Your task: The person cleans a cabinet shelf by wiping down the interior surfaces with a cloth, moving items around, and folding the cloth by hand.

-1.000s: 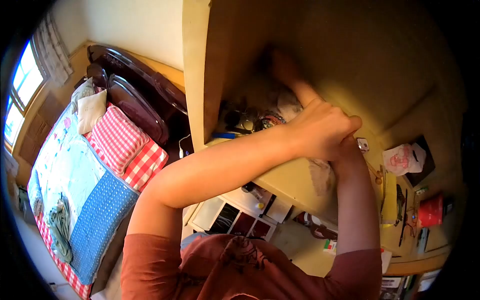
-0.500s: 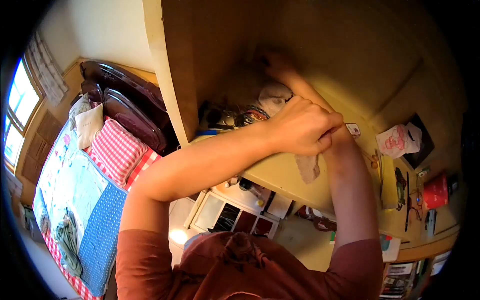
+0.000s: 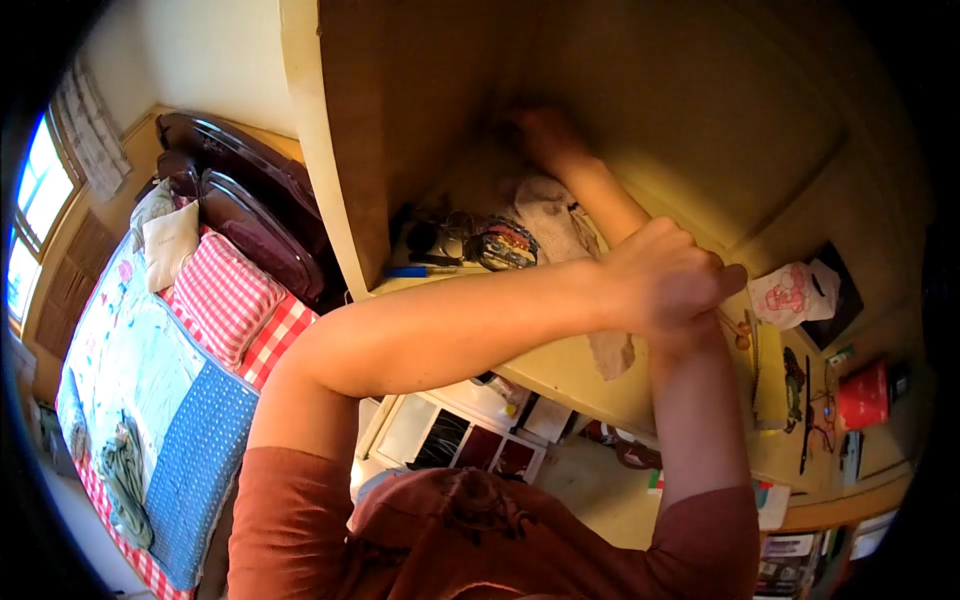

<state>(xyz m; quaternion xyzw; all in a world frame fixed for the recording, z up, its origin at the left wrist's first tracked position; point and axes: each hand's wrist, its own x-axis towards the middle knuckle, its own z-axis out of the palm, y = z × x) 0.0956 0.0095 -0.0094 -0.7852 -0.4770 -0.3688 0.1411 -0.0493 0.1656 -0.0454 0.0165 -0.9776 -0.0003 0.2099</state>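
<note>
Left arm (image 3: 440,335): upper arm up from lower left, elbow (image 3: 315,385) sharply bent, forearm running right across the front of the body, rising slightly. Left hand (image 3: 675,280) curled into a fist, knuckles up, back of the hand facing the camera. It overlaps the right arm in view; can't tell whether skin touches.

Right arm (image 3: 695,420): upper arm goes up from lower right, passes behind the left hand, then right forearm (image 3: 607,200) slants up and left, away from the body. Right hand (image 3: 545,138) is at the far end, in shadow and blurred; finger pose unreadable. Arms cross at the left fist.
</note>
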